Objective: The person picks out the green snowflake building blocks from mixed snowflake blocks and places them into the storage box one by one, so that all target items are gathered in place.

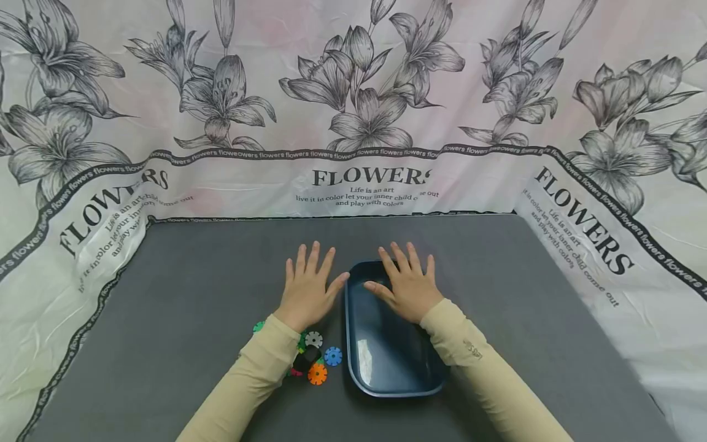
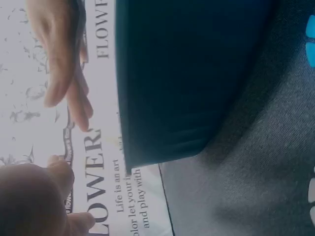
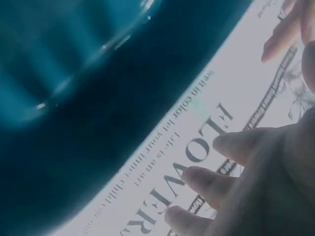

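My left hand (image 1: 305, 297) spreads its fingers, palm down, left of a dark blue tray (image 1: 353, 344), its thumb tip right at the rim in the head view. Over the far part of the tray my right hand (image 1: 410, 290) is held with fingers spread and nothing in its grasp. Beside the left wrist lie small notched discs: a blue disc (image 1: 333, 356), an orange disc (image 1: 317, 374), a grey disc (image 1: 313, 339) and a green disc (image 1: 258, 327). Among them is a black piece (image 1: 307, 358). The left sleeve partly hides the group. In the left wrist view the tray wall (image 2: 172, 98) stands close by.
A grey cloth (image 1: 210, 276) covers the table. White sheeting printed with flowers and lettering (image 1: 364, 184) rises at the back and along both sides. Inside the tray, its bare floor (image 1: 386, 350) reflects light.
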Demonstrator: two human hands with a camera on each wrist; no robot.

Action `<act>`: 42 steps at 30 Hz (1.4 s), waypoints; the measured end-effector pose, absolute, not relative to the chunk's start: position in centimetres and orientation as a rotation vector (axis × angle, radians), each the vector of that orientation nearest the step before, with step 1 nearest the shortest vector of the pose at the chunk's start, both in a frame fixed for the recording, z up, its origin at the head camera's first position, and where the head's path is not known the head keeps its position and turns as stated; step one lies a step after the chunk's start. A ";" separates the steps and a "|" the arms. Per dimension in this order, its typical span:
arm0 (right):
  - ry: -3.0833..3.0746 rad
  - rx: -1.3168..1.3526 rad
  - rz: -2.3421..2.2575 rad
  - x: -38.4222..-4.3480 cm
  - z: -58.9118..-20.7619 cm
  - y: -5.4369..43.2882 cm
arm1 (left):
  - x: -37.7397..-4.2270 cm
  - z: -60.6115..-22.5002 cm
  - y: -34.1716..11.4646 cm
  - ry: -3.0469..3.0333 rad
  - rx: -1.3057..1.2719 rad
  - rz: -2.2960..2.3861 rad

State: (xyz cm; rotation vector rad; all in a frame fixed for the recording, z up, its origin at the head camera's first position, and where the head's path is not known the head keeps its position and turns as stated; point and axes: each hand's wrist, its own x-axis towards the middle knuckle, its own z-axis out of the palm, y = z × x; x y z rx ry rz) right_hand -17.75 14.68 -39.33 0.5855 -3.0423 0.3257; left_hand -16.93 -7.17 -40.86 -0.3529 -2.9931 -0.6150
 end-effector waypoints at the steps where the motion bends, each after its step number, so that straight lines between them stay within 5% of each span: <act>1: -3.047 0.590 0.345 -17.7 -39.2 14.8 | -16.9 -40.9 -7.4 -2.995 -0.354 -0.629; 16: -3.122 0.715 0.685 -16.2 -38.9 22.1 | -13.1 -40.8 -16.5 -3.055 -0.213 -0.886; 27: -3.096 0.846 0.771 -17.4 -40.1 23.4 | -10.8 -44.5 -19.1 -3.073 -0.174 -0.929; 42: -3.093 0.843 0.758 -17.3 -39.9 23.4 | -11.9 -46.3 -20.1 -2.972 -0.090 -1.151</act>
